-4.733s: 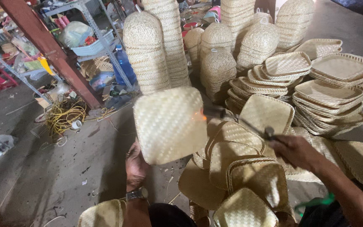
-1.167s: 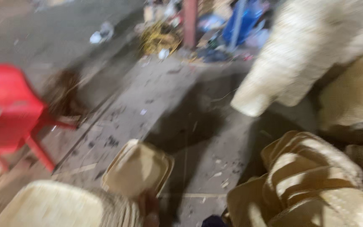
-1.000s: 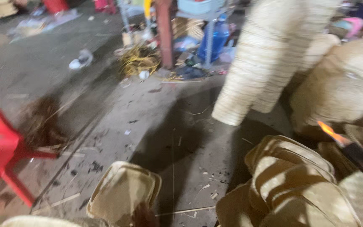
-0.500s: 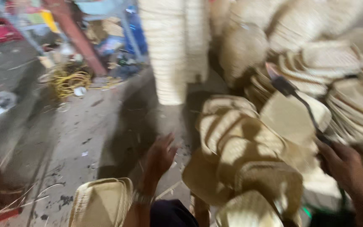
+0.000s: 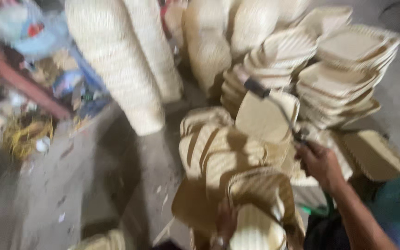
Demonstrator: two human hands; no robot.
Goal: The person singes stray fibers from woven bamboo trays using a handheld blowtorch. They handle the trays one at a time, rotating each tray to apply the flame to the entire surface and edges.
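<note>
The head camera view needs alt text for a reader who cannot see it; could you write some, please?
A person's right hand holds a long torch wand over overlapping woven trays, while the left hand touches the nearest tray. Tall stacks of woven baskets stand behind on a concrete floor.

- Trays [image 5: 265, 120]: woven pale straw-like fibre, matt, ribbed weave.
- Stacks [image 5: 116, 65]: same woven fibre, matt, coarse texture.
- Torch [image 5: 274, 104]: dark metal tube, slight sheen, held in the right hand [image 5: 318, 162].
- Floor [image 5: 47, 194]: grey concrete, rough, dusty, matt.
- Beam [image 5: 24, 83]: red-painted, dull finish; material cannot be told.
- Cord [image 5: 24, 136]: yellow, blurred.
</note>
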